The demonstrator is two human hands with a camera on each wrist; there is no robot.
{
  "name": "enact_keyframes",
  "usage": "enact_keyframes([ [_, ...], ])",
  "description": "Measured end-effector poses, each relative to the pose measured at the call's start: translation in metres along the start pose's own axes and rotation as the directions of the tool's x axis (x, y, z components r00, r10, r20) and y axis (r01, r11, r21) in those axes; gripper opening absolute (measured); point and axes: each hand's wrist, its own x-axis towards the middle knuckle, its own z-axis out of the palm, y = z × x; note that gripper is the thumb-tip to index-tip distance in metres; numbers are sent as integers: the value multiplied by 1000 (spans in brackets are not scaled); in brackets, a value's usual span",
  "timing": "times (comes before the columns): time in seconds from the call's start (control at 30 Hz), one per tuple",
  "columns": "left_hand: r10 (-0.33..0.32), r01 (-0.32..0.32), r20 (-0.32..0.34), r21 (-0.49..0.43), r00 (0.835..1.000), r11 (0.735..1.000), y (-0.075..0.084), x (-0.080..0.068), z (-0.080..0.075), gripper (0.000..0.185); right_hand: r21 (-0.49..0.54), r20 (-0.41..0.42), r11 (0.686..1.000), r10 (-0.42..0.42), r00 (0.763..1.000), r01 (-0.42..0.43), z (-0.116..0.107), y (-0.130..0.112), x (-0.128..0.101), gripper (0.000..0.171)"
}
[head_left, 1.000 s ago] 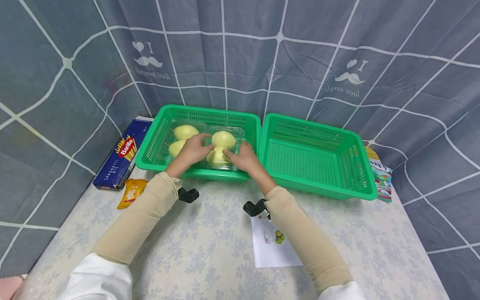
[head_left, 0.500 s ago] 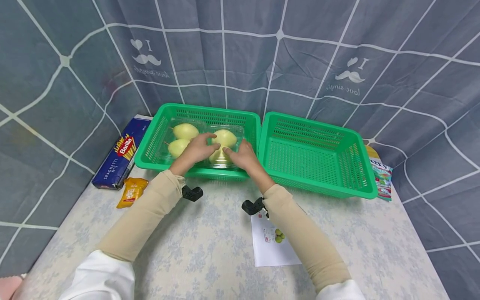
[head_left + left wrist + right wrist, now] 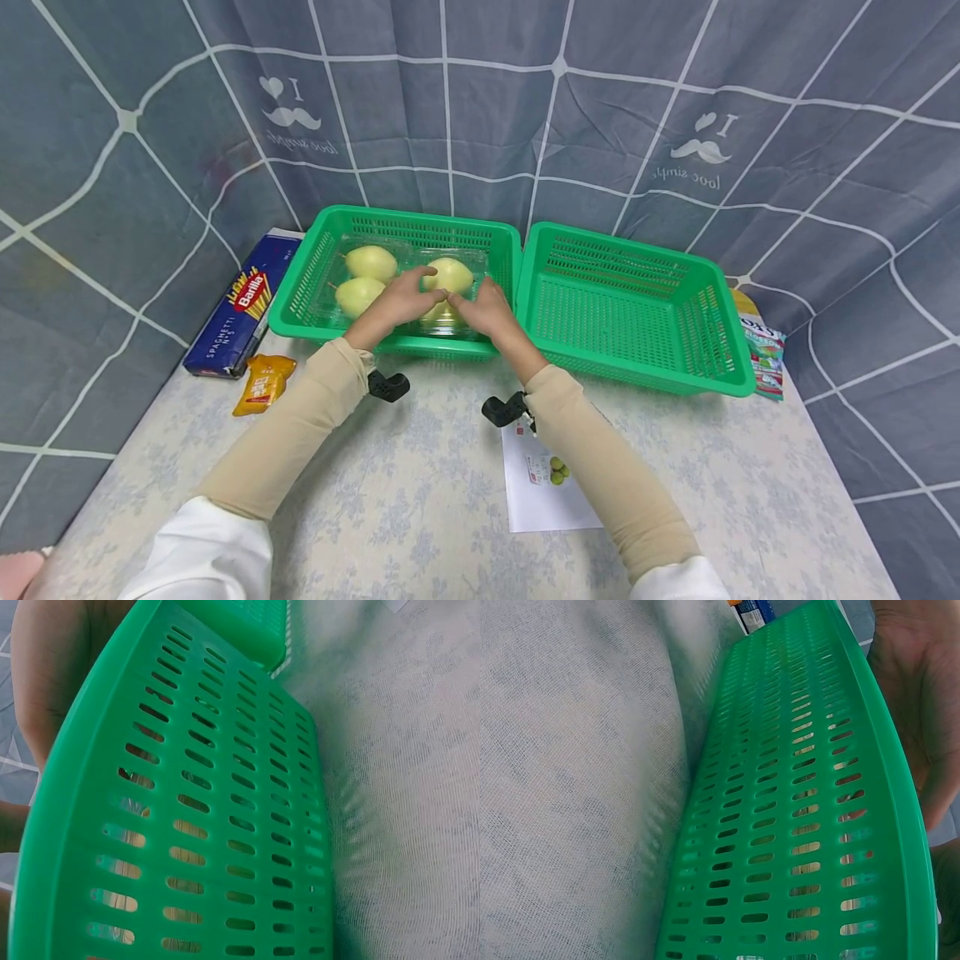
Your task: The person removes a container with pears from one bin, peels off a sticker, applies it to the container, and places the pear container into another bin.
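Your left hand and right hand meet over the clear pear pack inside the left green basket, just left of the frame's centre. Your fingers lie loosely curved on the pack's lid, fingertips touching; whether they pinch anything cannot be told. The right green basket sits alongside.

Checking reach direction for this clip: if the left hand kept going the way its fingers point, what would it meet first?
Probably the right hand: the left hand points right across the clear pear pack, fingertips nearly meeting over the front pear. Depth is unclear.
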Motion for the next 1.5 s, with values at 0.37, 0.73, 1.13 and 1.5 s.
enact_keyframes([
  [0.37, 1, -1, 20, 12, 1000, 1000, 1, 1, 1, 61, 64, 19, 998, 21, 1000, -23, -2, 0, -1, 90],
  [0.73, -12, 11, 8, 25, 1000, 1000, 1, 3, 2, 62, 90, 33, 995, 34, 999, -37, -3, 0, 0, 90],
  [1.13, 13, -13, 8, -60, 1000, 998, -6, 2, -7, 57, 98, 54, 994, 48, 997, -53, -6, -4, -2, 89],
  [1.5, 4, 4, 38, -209, 999, 978, -11, -2, -20, 67, 156, 54, 988, -4, 999, -5, -15, -2, -7, 64],
])
